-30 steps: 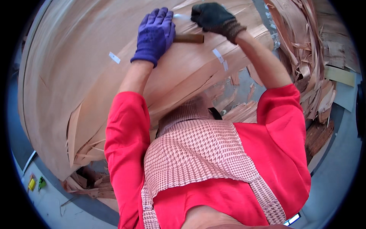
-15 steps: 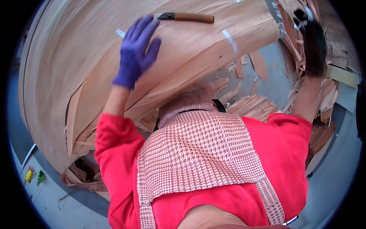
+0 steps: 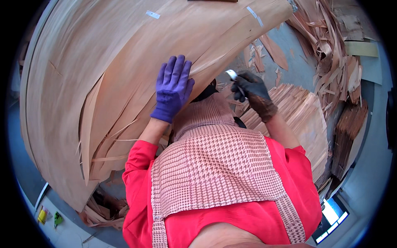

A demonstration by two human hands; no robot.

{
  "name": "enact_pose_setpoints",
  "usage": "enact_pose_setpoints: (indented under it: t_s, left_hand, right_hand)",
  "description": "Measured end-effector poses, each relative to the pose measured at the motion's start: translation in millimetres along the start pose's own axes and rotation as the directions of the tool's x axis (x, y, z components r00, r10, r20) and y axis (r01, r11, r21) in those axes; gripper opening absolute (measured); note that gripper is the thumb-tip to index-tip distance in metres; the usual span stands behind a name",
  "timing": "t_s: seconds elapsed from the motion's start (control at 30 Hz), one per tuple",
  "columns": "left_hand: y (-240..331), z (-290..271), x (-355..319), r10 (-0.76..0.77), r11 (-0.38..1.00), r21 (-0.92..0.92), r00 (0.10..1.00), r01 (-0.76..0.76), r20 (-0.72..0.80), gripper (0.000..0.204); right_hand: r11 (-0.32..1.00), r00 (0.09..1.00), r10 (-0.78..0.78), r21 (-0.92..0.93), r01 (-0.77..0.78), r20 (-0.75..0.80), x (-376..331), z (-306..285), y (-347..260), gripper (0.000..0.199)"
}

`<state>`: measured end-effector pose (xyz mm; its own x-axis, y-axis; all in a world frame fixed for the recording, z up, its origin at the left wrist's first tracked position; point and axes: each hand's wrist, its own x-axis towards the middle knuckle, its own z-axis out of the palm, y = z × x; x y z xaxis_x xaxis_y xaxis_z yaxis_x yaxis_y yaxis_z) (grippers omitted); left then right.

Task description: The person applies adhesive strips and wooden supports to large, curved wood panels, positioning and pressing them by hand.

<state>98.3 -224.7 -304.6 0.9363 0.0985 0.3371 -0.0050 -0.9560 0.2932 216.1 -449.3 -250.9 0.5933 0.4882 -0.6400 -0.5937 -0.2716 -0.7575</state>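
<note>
My left hand (image 3: 173, 91), in a purple glove, lies on the large tan wood veneer sheet (image 3: 136, 53) with its fingers stretched out and nothing in it. My right hand (image 3: 253, 94), in a dark, brown-stained glove, is closed beside the sheet's near edge. From its fingers sticks a small curled white piece of tape (image 3: 231, 74); the rest is hidden in the grip. White tape strips (image 3: 153, 15) are stuck on the veneer farther away. Long splits and loose slivers run along the sheet's near left part.
A brown knife handle (image 3: 213, 1) just shows at the top edge. Torn veneer scraps (image 3: 320, 29) are heaped at the right, and a stack of veneer (image 3: 302, 111) lies below my right hand. A lit screen (image 3: 331, 219) is at lower right; small yellow and green items (image 3: 58, 219) at lower left.
My right hand has come from the far right scrap heap to the sheet's near edge. My left hand has moved nearer and right, onto the veneer. The knife has shifted up in view.
</note>
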Motion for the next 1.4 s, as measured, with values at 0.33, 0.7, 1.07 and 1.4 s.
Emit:
enact_pose_setpoints:
  t_s: [0.33, 0.7, 1.07, 1.4]
  left_hand:
    - [-8, 16, -13, -0.067, 0.995, -0.075, 0.998, 0.065, -0.020, 0.044]
    - [1, 23, -5, 0.006, 0.998, 0.060, 0.998, -0.009, 0.058, 0.052]
    - [9, 25, 0, 0.091, 0.926, 0.345, 0.978, -0.152, 0.186, 0.051]
    - [25, 8, 31, 0.079, 0.966, 0.227, 0.974, -0.128, 0.214, 0.044]
  right_hand:
    - [0.983, 0.998, 0.055, 0.175, -0.056, 0.013, 64, 76, 18, 0.021]
    - [0.990, 0.995, 0.092, 0.106, -0.096, 0.044, 61, 71, 25, 0.021]
    - [0.917, 0.978, 0.095, -0.398, -0.012, 0.188, 49, 20, 0, 0.020]
    - [0.989, 0.984, -0.140, 0.026, 0.144, -0.109, 94, -77, -17, 0.018]
